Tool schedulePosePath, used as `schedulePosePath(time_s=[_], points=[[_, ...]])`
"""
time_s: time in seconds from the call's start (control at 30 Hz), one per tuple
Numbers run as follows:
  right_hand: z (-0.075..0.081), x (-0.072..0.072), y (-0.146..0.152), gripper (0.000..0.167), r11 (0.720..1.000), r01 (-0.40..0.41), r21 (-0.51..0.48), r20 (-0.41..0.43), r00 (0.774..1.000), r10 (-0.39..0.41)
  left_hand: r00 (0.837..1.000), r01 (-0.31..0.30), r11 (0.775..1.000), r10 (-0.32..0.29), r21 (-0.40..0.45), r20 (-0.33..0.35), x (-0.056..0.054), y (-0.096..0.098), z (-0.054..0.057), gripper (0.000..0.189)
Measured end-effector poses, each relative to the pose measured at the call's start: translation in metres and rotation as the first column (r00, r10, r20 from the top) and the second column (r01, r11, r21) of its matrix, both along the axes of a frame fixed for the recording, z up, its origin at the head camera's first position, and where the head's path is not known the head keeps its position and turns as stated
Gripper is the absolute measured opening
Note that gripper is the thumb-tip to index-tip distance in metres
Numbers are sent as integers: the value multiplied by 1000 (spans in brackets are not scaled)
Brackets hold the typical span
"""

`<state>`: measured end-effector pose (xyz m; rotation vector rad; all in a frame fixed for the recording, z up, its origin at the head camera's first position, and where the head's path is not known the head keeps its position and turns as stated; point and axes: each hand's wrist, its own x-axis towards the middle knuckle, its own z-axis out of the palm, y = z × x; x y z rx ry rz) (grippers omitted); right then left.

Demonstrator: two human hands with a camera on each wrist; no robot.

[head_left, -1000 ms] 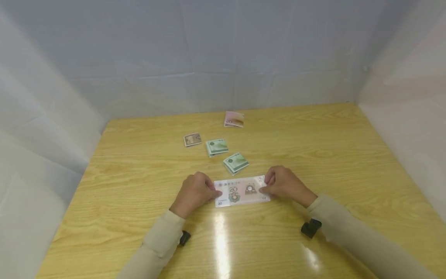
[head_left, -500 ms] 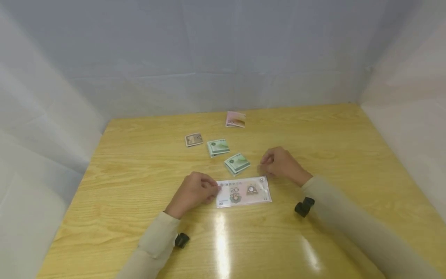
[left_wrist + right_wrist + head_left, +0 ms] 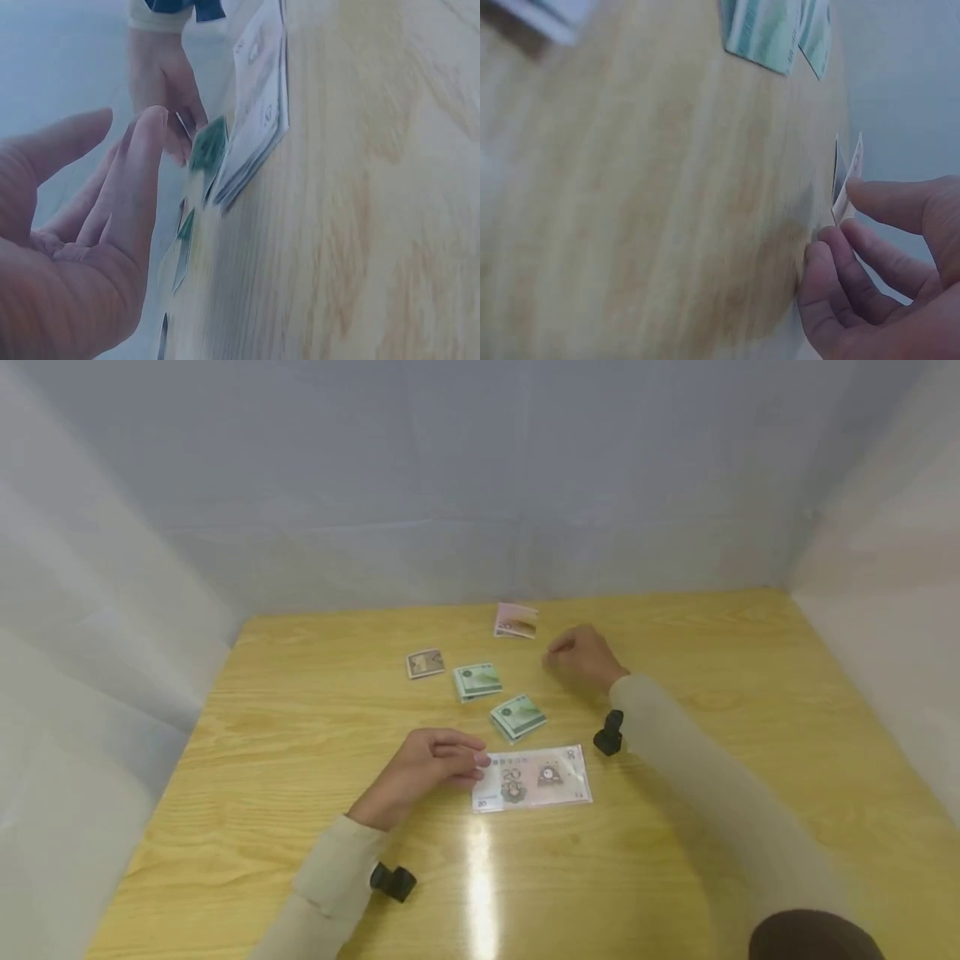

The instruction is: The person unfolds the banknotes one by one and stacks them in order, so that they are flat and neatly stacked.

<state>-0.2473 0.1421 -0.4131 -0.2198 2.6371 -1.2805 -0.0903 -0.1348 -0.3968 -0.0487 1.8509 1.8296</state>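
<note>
A pinkish 20 banknote [image 3: 558, 787] lies unfolded on the wooden table, its layered edge showing in the left wrist view. Over its left end is my left hand [image 3: 427, 770], thumb and fingers apart with nothing between them in the left wrist view [image 3: 97, 210]. My right hand [image 3: 588, 656] is farther back, loosely curled and holding nothing, just right of a folded pink 20 banknote [image 3: 516, 620]. In the right wrist view the thumb and fingertips overlap that folded note [image 3: 853, 161], while the head view shows a gap between them.
Two folded green banknotes [image 3: 478, 681] [image 3: 519, 717] lie behind the unfolded one. A folded brown banknote [image 3: 425, 663] is to their left. White sheeting [image 3: 465, 560] rises along the table's back and sides. Each wrist carries a small black camera [image 3: 609, 732].
My right hand has let go of the unfolded banknote's right end and travelled back toward the folded pink note. My left hand has loosened its pinch on the left end, fingers now straighter.
</note>
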Motion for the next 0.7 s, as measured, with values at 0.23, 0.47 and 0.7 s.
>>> schedulePosePath(time_s=[0.23,0.47,0.7], points=[[-8,-32,-11,23,997,78,-16,-33,996,-79,999,10,999,-12,47,35,3,0,5,36],[-13,-51,-21,34,988,141,55,-58,989,-138,998,19,1000,-20,15,52,6,-4,6,36],[-21,-64,-24,56,972,185,145,-80,981,-175,998,35,999,-36,27,54,9,-5,7,39]])
